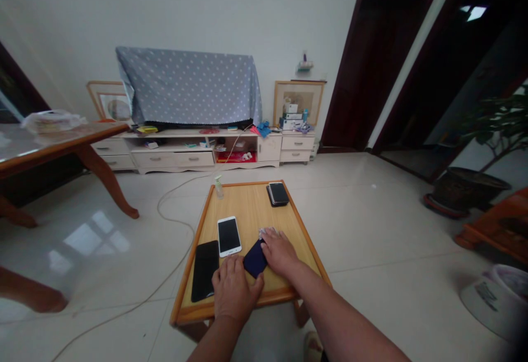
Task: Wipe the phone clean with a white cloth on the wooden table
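Observation:
A dark blue flat piece (255, 258), the size of a phone, lies slanted on the small wooden table (251, 202). My left hand (236, 286) grips its near left edge, thumb on the near side and fingers at the far one. From the right, my right hand (280, 250) bends over its upper right corner, thumb against it. Under those fingertips shows a small whitish crumpled thing (261, 233), too little of it visible to name. A white phone (228, 236) lies screen up just beyond my left hand. Beside it is a larger black phone or tablet (205, 271).
Stacked dark devices (278, 194) lie at the table's far right, a small pump bottle (218, 187) at its far left corner. A cable (181, 221) runs over the floor at left. A white TV cabinet (177, 157) stands against the wall, a white bucket (495, 299) at right.

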`<state>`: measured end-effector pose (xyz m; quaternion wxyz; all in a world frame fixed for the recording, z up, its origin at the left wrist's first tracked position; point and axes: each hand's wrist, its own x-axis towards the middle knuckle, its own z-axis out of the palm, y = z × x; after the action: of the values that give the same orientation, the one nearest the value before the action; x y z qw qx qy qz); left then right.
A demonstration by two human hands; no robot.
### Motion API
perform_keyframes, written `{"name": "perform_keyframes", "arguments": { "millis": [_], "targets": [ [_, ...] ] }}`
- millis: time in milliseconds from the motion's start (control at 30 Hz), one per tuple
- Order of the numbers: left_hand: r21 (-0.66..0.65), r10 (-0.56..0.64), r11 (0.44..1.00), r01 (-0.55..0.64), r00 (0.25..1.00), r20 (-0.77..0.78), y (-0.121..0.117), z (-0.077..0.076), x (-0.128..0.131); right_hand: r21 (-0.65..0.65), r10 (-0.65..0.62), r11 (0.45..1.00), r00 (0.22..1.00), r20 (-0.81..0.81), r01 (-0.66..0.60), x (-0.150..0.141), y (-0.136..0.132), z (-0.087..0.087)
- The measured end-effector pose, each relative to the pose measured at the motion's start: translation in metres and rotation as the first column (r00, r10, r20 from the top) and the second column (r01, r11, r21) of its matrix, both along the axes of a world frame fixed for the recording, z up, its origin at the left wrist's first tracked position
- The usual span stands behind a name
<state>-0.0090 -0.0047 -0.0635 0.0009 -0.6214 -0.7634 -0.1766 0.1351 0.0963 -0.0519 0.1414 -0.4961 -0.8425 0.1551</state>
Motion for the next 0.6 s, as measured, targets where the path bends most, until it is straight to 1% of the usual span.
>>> {"name": "perform_keyframes", "arguments": {
  "millis": [33, 100, 167, 200, 233, 267, 367, 400, 433, 467, 500, 600],
  "targets": [
    [-0.002, 0.002, 1.000, -0.002, 1.000, 0.000, 0.000, -0.001, 0.000, 0.000, 0.023, 1.000, 1.000, -0.005, -0.023, -0.002, -0.003, -0.001],
    [-0.003, 0.001, 1.000, -0.001, 1.000, -0.002, 0.000, -0.002, 0.000, 0.006, 0.137, 0.991, 0.990, -0.031, -0.136, -0.009, -0.013, -0.002],
    [0.000, -0.004, 1.000, 0.004, 1.000, -0.004, 0.000, -0.004, -0.001, 0.008, 0.262, 0.965, 0.964, -0.051, -0.262, -0.015, -0.022, -0.002],
    [0.003, -0.005, 1.000, 0.005, 1.000, -0.005, 0.000, -0.004, -0.001, 0.003, 0.298, 0.955, 0.953, -0.054, -0.298, -0.015, -0.024, -0.001],
    [0.007, -0.005, 1.000, 0.005, 1.000, -0.005, 0.000, -0.004, -0.001, -0.005, 0.302, 0.953, 0.952, -0.051, -0.303, -0.014, -0.024, 0.000],
    [0.009, -0.004, 1.000, 0.004, 1.000, -0.005, 0.000, -0.003, -0.001, -0.012, 0.272, 0.962, 0.961, -0.042, -0.272, -0.011, -0.021, 0.001],
    [0.003, 0.004, 1.000, -0.004, 1.000, -0.005, -0.001, 0.000, 0.001, -0.017, 0.079, 0.997, 0.997, -0.004, -0.079, 0.002, -0.010, 0.005],
    [-0.002, 0.007, 1.000, -0.007, 1.000, -0.006, -0.002, 0.001, 0.001, -0.015, 0.030, 0.999, 1.000, 0.003, -0.030, 0.005, -0.009, 0.006],
    [-0.006, 0.009, 1.000, -0.009, 1.000, -0.006, -0.002, 0.002, 0.001, -0.015, 0.013, 1.000, 1.000, 0.005, -0.013, 0.006, -0.010, 0.007],
    [-0.008, 0.009, 1.000, -0.010, 1.000, -0.005, -0.002, 0.003, 0.001, -0.018, 0.032, 0.999, 0.999, 0.000, -0.032, 0.006, -0.014, 0.008],
    [-0.009, 0.010, 1.000, -0.010, 1.000, -0.006, -0.003, 0.003, 0.001, -0.019, 0.080, 0.997, 0.997, -0.008, -0.080, 0.003, -0.019, 0.008],
    [-0.011, 0.009, 1.000, -0.009, 1.000, -0.012, -0.004, 0.003, 0.001, -0.013, 0.281, 0.960, 0.959, -0.031, -0.281, -0.006, -0.040, 0.008]
  ]
}}
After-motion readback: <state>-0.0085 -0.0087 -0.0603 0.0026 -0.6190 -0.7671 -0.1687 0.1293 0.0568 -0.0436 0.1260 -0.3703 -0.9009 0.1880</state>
